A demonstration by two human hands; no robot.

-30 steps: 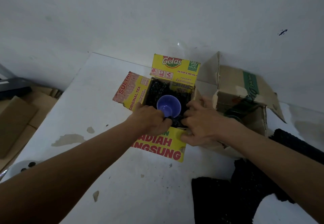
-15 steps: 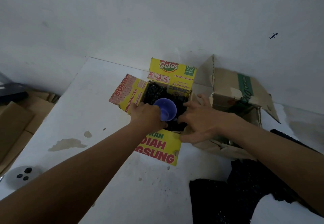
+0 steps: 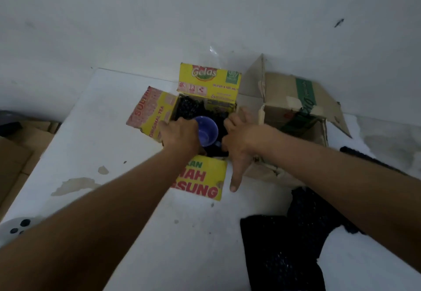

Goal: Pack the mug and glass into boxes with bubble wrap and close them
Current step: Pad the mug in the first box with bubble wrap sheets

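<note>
A blue mug (image 3: pixel 208 131) stands upright inside the open yellow box (image 3: pixel 208 81), bedded in black bubble wrap (image 3: pixel 189 108). My left hand (image 3: pixel 180 136) reaches into the box and grips the mug's left side, covering part of its rim. My right hand (image 3: pixel 241 136) lies at the box's right edge. Its fingers are straight and press on the wrap beside the mug, and its thumb points down past the front flap (image 3: pixel 205 181). A brown cardboard box (image 3: pixel 293 99) stands open to the right with something dark inside. I cannot see the glass.
More black bubble wrap (image 3: pixel 284 245) lies on the white table (image 3: pixel 109 131) at the front right. Flattened cardboard (image 3: pixel 13 165) sits off the table's left edge. A white round object (image 3: pixel 16 229) is at the near left. A white wall stands behind.
My left hand has slid further over the mug's left rim. My right hand's thumb has stretched out toward me, and its fingers have moved deeper into the box.
</note>
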